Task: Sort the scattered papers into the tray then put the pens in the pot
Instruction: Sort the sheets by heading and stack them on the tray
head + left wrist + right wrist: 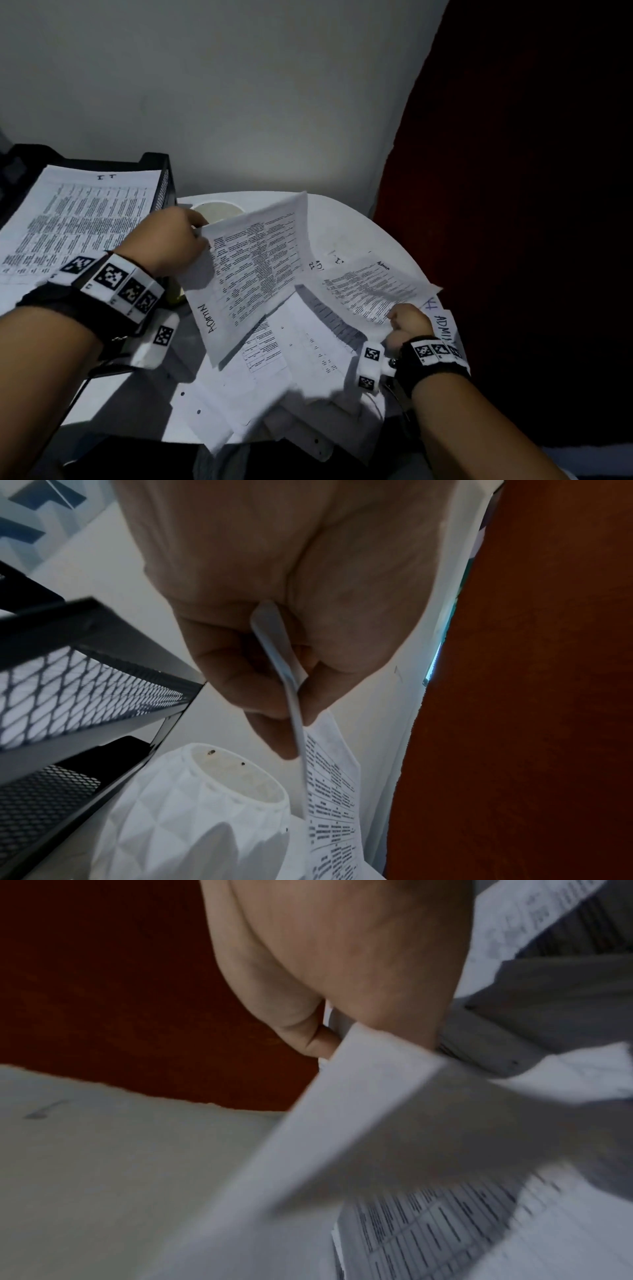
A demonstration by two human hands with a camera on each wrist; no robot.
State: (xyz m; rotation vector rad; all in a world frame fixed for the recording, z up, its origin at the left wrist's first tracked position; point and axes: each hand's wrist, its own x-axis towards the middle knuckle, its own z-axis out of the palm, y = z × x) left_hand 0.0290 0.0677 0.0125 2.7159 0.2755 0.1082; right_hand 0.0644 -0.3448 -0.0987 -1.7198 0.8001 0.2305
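Observation:
My left hand [171, 240] pinches the corner of a printed sheet marked "Admin" [253, 270] and holds it lifted over the table; the pinch shows in the left wrist view, thumb and fingers [274, 685] closed on the paper edge [294, 696]. My right hand [409, 322] grips the near edge of another printed sheet [370, 287] at the table's right side, and the fingers [308, 1039] curl round that sheet [377, 1096]. Several loose papers [291, 359] lie overlapped beneath. The black mesh tray [164, 181] at left holds a sheet marked "IT" [78, 219]. A white faceted pot [212, 804] stands beside the tray. No pens are visible.
The round white table [359, 226] stands against a pale wall. A dark red curtain [513, 205] hangs close on the right. The tray has a lower mesh tier [44, 804]. Papers overhang the table's near edge [308, 438].

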